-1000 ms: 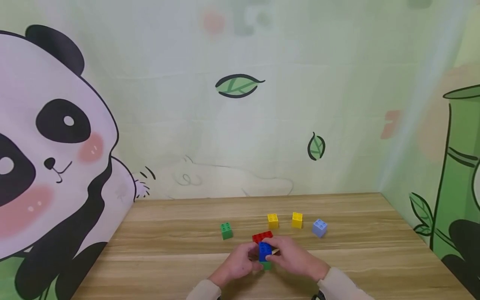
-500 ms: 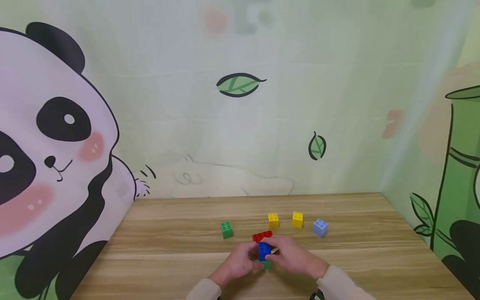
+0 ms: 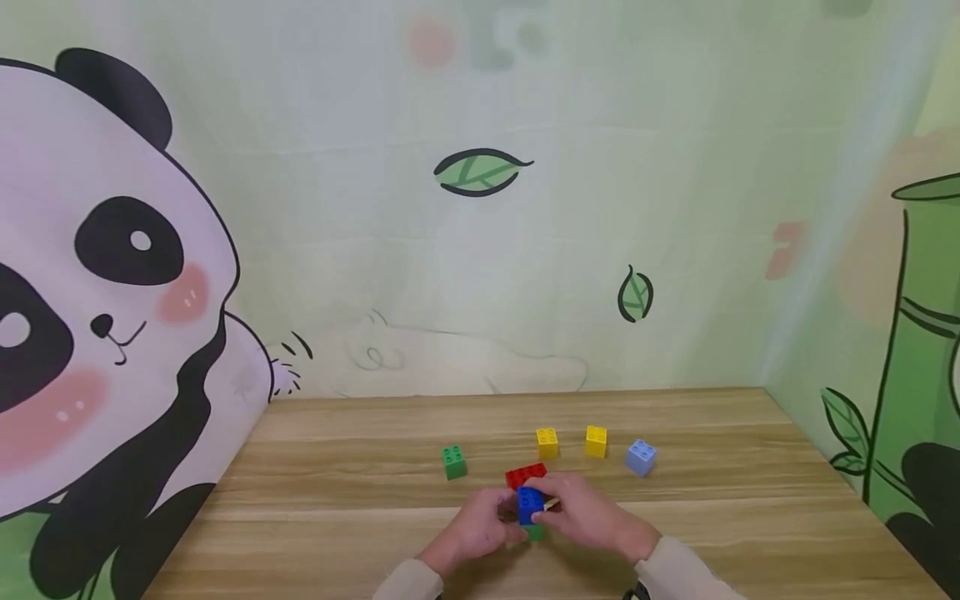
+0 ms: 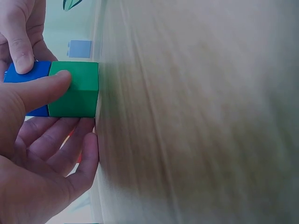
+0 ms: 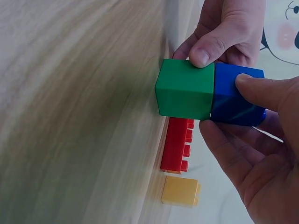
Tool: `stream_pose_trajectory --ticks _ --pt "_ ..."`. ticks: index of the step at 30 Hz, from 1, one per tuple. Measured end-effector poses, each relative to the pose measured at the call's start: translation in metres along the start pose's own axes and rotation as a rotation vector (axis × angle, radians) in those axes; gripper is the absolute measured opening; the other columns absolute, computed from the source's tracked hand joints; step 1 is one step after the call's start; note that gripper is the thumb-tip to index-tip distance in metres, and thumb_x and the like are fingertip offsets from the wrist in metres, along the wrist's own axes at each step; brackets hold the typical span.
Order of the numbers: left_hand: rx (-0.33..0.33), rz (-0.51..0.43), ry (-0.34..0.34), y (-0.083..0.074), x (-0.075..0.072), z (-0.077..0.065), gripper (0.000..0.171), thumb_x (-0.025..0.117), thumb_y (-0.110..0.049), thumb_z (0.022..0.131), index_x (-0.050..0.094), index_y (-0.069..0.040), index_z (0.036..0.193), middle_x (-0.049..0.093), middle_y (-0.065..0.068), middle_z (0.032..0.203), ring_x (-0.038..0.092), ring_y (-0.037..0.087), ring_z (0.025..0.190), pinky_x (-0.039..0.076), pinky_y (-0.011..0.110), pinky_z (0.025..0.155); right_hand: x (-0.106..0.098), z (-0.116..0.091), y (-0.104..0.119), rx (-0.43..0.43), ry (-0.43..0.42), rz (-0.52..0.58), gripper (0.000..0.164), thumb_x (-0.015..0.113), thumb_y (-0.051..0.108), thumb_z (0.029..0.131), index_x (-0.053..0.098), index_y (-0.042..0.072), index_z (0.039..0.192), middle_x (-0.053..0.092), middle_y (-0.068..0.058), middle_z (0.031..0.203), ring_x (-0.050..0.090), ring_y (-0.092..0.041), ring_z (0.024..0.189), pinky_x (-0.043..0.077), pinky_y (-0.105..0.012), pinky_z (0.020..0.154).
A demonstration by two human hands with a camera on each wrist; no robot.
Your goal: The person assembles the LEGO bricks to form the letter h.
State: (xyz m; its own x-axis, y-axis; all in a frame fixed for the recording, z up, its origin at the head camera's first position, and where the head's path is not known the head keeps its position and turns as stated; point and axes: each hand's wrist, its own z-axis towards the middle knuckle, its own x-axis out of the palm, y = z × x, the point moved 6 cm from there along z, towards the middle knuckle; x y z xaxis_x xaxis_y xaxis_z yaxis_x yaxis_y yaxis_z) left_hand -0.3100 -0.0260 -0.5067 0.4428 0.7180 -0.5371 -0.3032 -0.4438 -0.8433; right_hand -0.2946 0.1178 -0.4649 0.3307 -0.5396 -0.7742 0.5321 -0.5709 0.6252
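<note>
A blue toy brick [image 3: 531,505] sits on top of a green toy brick [image 3: 534,532] that stands on the table. In both wrist views the two meet face to face, with only a thin seam between them. My left hand [image 3: 482,525] grips the green brick [image 4: 79,88], thumb on the near side and fingers behind. From the other side my right hand [image 3: 588,515] pinches the blue brick [image 5: 236,95] between thumb and fingers. Right behind the stack lies a long red brick [image 3: 526,476], partly covered by the right hand.
Farther back on the wooden table [image 3: 337,483] stand another green brick [image 3: 453,462] on the left, two yellow bricks, one [image 3: 547,442] near the middle and one [image 3: 596,442] to its right, and a light blue brick [image 3: 641,457]. A printed cloth wall [image 3: 375,250] rises behind the table.
Hardly anything differs: both hands stay on the stacked blue and green bricks, and the other bricks keep their places. The head view shifts very slightly.
</note>
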Motion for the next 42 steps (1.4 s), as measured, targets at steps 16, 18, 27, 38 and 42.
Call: stream_pose_trajectory --ticks 16,18,27,38,42 --pt "0.014 0.016 -0.014 0.000 0.001 0.000 0.027 0.083 0.004 0.088 0.077 0.003 0.114 0.080 0.013 0.108 0.075 0.028 0.101 0.060 0.045 0.097 0.002 -0.001 -0.016 -0.008 -0.018 0.179 0.035 0.075 0.013 0.101 0.071 0.003 0.134 0.074 -0.010 0.124 0.068 -0.015 0.104 0.060 -0.025 0.090" --pt "0.015 0.022 -0.016 -0.002 0.001 0.000 0.027 0.083 0.003 0.088 0.077 0.003 0.114 0.080 0.013 0.108 0.075 0.028 0.101 0.060 0.044 0.097 0.001 -0.001 -0.018 -0.005 -0.022 0.200 0.035 0.076 0.012 0.100 0.071 0.002 0.134 0.075 -0.011 0.123 0.067 -0.013 0.101 0.059 -0.023 0.089" --pt "-0.028 0.017 -0.027 -0.001 -0.001 0.000 0.027 0.084 0.003 0.088 0.078 0.002 0.114 0.080 0.014 0.109 0.075 0.031 0.103 0.059 0.050 0.099 0.001 0.002 -0.020 -0.024 -0.046 0.170 0.037 0.080 0.012 0.097 0.073 -0.001 0.131 0.077 -0.012 0.118 0.066 -0.006 0.094 0.059 -0.023 0.085" --pt "0.007 0.043 -0.028 -0.003 0.001 -0.002 0.028 0.084 0.001 0.087 0.076 0.003 0.114 0.080 0.013 0.107 0.075 0.026 0.099 0.061 0.043 0.095 0.002 0.000 -0.022 0.035 -0.058 0.189 0.033 0.083 0.012 0.095 0.074 0.003 0.125 0.077 -0.010 0.116 0.074 -0.024 0.103 0.062 -0.041 0.092" --pt "0.021 0.045 -0.034 -0.005 0.002 -0.002 0.030 0.085 0.000 0.087 0.075 0.003 0.115 0.079 0.012 0.107 0.074 0.025 0.099 0.060 0.039 0.094 0.002 0.000 -0.022 0.044 -0.081 0.174 0.032 0.083 0.011 0.094 0.073 0.002 0.122 0.077 -0.011 0.115 0.074 -0.028 0.104 0.062 -0.043 0.092"
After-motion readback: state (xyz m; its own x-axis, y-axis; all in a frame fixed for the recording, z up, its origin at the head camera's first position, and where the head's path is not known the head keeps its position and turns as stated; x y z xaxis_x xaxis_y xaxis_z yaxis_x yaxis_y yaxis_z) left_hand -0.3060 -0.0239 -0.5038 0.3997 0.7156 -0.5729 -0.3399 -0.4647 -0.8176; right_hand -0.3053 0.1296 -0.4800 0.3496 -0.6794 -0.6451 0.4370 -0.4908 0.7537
